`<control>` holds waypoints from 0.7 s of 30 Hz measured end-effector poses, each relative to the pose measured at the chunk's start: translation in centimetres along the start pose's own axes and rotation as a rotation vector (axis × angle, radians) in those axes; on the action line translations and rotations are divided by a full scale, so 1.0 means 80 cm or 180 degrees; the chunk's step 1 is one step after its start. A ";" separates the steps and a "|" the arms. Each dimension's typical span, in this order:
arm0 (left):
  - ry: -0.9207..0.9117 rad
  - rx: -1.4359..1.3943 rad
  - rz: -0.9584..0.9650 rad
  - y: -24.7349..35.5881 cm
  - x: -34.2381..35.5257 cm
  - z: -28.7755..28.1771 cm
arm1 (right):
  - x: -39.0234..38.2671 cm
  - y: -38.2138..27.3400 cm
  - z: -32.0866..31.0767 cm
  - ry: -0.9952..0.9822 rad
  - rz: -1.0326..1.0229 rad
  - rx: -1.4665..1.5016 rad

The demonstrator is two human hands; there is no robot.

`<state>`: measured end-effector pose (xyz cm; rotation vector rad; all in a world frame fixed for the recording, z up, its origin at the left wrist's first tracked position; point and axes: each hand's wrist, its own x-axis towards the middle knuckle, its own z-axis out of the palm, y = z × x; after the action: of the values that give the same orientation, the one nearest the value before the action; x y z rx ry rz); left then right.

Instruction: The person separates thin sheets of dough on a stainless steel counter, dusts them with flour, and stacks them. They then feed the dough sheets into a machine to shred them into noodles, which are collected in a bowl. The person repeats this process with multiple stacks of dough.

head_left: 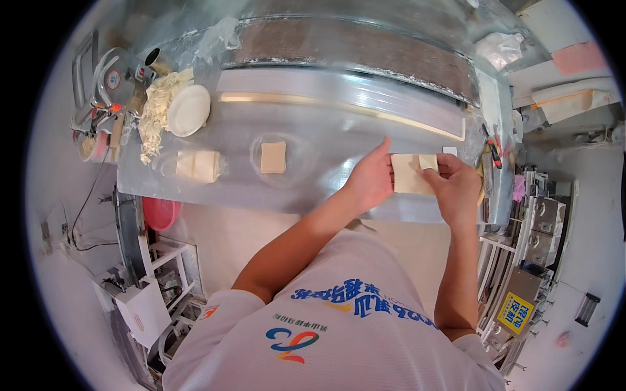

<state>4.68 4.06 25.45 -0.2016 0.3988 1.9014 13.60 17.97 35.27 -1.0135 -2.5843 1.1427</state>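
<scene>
On the steel table (326,199), near its right front, my left hand (368,174) is at the left edge of a pale, square dough sheet (407,179), thumb raised, other fingers partly hidden beneath it. My right hand (453,186) pinches the same sheet at a folded-over flap on its upper right. Left of my hands lie a tan square piece (273,158) inside a pale ring and a folded cream stack (197,166). A small white square (449,151) sits just behind my right hand.
At left are dough scraps (156,114), a white plate (188,111) and metal tools (111,81). A long strip tray (339,94) and brown board (345,49) span the back. Knives (493,146) lie right. A pink basin (161,212) and metal racks (521,241) stand below.
</scene>
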 end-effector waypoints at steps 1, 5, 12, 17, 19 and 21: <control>0.0217 0.0413 0.0185 -0.001 -0.005 0.009 | -0.001 0.000 0.002 -0.0046 0.0025 0.0108; 0.1404 0.3522 0.1017 -0.003 -0.013 0.014 | -0.008 -0.007 0.005 -0.0444 0.0195 0.0795; 0.0172 0.1305 0.0671 0.062 -0.057 0.037 | -0.012 0.010 -0.007 -0.0725 0.0681 0.2771; 0.0969 0.4310 0.1601 0.078 -0.054 0.069 | -0.013 0.065 0.001 -0.0547 0.0929 0.2812; 0.0998 0.4811 0.1986 0.084 -0.044 0.081 | -0.022 0.079 0.003 -0.0470 0.0985 0.2745; 0.0912 0.4425 0.1576 0.078 -0.037 0.069 | -0.033 0.088 0.010 -0.0281 0.1120 0.2466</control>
<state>0.19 1.51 32.64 0.6070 1.9644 1.6180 19.01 19.19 30.13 -1.2218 -1.7390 2.0665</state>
